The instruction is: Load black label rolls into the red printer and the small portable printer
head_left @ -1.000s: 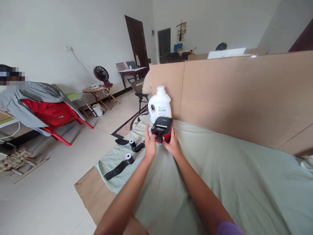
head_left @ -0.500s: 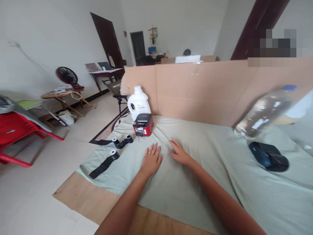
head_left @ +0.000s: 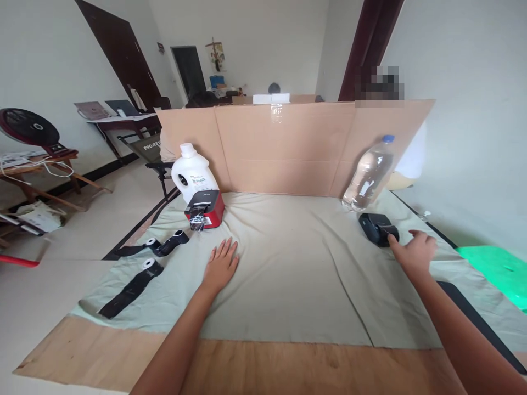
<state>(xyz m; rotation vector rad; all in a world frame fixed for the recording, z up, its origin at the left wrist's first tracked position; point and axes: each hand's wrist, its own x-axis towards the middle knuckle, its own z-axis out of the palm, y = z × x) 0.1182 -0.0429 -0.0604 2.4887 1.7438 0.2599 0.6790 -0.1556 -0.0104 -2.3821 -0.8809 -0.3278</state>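
Observation:
My left hand (head_left: 221, 265) lies flat on the pale green cloth (head_left: 284, 274), fingers spread, holding nothing. At the right, my right hand (head_left: 415, 253) is open beside a small black portable printer (head_left: 375, 228); its thumb is at the device's near right corner, and I cannot tell whether it touches. A red and black box-shaped printer (head_left: 206, 209) with dark film hanging from its front sits beyond my left hand. To the left lie several rolls of black paper, partly unrolled, such as the nearest black roll (head_left: 132, 288).
A white jug (head_left: 193, 173) and a clear bottle with a blue cap (head_left: 368, 173) stand before an upright cardboard panel (head_left: 284, 148). At the right are a flat black object (head_left: 480, 318) and a green stool (head_left: 496, 269). Bare wood (head_left: 296, 367) shows along the near edge.
My right hand has moved from the middle of the cloth to the black portable printer at the right. My left hand stays flat on the cloth. The view has turned right.

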